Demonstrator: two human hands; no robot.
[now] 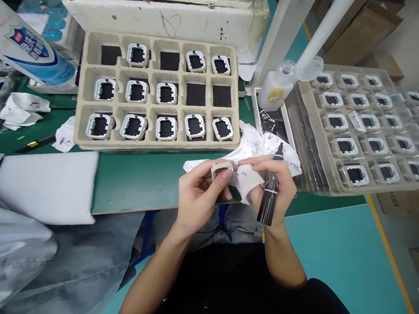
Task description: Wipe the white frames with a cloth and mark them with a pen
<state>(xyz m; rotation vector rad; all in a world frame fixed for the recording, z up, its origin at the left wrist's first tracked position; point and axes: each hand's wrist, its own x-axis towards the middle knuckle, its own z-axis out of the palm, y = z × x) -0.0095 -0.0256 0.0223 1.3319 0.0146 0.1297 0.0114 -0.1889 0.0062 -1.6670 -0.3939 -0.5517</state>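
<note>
My left hand [196,199] pinches a small whitish square frame [217,167] with rounded corners, like a watch case, between thumb and fingers. Fingers cover much of it. In my right hand [283,188] are a black marker pen [268,200], slanting with its dark tip upward, and a crumpled white wipe [249,180]. The wipe lies close against the frame; whether it touches is hard to tell. Beyond both hands a moulded tray [156,146] holds several similar white frames [166,128] in its compartments, some of which show only a black bottom.
More trays [336,187] of frames are stacked at the right. A squeeze bottle [272,87] stands near a white post. Crumpled wipes [284,155] lie beyond my right hand. At the left are a large bottle [30,49], a black pen [38,142] and another person's sleeve [5,248].
</note>
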